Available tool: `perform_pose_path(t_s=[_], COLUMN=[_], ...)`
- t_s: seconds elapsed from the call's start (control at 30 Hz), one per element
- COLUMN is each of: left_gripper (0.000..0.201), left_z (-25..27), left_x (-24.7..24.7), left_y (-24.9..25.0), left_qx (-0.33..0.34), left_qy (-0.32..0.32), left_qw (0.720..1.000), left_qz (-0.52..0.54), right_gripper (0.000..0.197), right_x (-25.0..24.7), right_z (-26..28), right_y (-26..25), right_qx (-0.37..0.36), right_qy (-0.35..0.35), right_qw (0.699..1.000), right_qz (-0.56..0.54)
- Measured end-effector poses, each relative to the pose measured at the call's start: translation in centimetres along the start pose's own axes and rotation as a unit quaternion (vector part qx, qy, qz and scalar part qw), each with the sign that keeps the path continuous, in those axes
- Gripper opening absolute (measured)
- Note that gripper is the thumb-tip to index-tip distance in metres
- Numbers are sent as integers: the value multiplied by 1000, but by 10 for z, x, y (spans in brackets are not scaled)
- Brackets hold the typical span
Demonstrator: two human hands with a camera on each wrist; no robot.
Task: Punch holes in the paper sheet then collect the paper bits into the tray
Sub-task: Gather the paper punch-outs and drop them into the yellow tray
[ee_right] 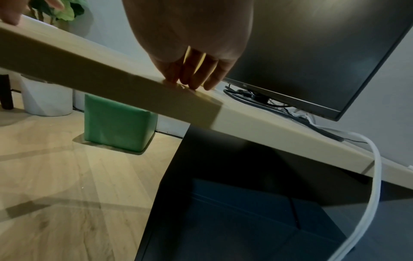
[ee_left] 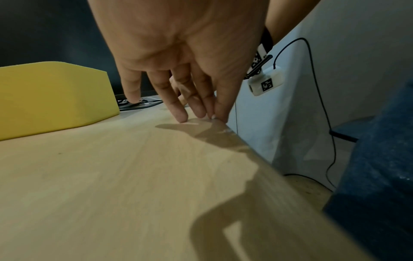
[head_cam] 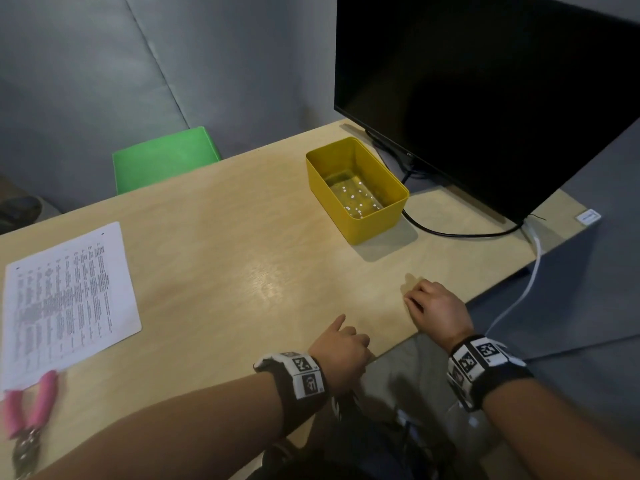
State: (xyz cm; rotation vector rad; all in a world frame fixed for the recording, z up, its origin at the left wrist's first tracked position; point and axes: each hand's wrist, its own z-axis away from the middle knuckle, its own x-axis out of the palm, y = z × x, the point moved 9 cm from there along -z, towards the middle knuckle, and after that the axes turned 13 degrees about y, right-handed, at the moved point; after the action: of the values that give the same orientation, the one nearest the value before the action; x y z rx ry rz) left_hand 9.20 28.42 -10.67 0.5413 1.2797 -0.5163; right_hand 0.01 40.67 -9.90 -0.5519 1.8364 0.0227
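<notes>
Paper bits [head_cam: 356, 199], tiny white discs, lie in the yellow tray [head_cam: 377, 221], well beyond both hands. Judged featherlight and easily scattered; best pinched singly by fingertip. Left hand [head_cam: 341, 351] and right hand [head_cam: 438, 311] rest on the tabletop [head_cam: 242, 258], fingers loosely curled, holding nothing.

We take this for an office corner, a pale wooden desk [head_cam: 242, 237], a dark monitor [head_cam: 485, 98] at its far right (screen off), cables [head_cam: 450, 232] trailing beneath the monitor, grey partition walls [head_cam: 86, 81] behind the desk
</notes>
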Motion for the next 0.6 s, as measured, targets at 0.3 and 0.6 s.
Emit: perform_pose_path(t_s=[0.3,0.6], left_gripper=[29,24], left_z=[-8,-38], left_x=[-16,-76], left_y=[-8,-71], left_qx=[-13,-121], left_qy=[19,179], left_qw=[1000,973], left_qz=[20,83], right_gripper=[7,23], right_x=[8,31], right_z=[1,-2], right_y=[1,10], right_qx=[-4,55], right_qy=[-27,-139], right_qw=[999,988], right_qz=[23,43])
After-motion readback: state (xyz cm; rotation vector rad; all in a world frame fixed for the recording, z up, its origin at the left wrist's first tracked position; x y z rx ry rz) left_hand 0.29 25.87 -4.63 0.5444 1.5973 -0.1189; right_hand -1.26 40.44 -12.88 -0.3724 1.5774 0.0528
